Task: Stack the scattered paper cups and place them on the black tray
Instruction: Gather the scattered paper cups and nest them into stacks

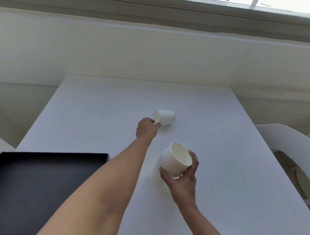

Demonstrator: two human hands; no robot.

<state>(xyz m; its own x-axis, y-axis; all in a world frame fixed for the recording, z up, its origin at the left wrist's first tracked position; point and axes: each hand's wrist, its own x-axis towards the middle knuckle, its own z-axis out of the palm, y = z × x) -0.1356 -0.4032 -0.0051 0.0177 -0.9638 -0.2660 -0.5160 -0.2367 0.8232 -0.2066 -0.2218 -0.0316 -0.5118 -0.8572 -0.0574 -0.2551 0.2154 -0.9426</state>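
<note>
A single white paper cup (166,117) lies on its side in the middle of the white table (220,130), its mouth facing left. My left hand (146,128) reaches out to it and pinches its rim at the lower left. Closer to me, my right hand (183,177) grips a stack of several nested white paper cups (175,160), tilted with the open mouth up and toward the far side. The black tray (34,183) sits at the table's near left corner with nothing visible in it.
A white chair (290,145) stands at the table's right side. A pale wall and a window sill run behind the table. Another white object shows at the far left edge.
</note>
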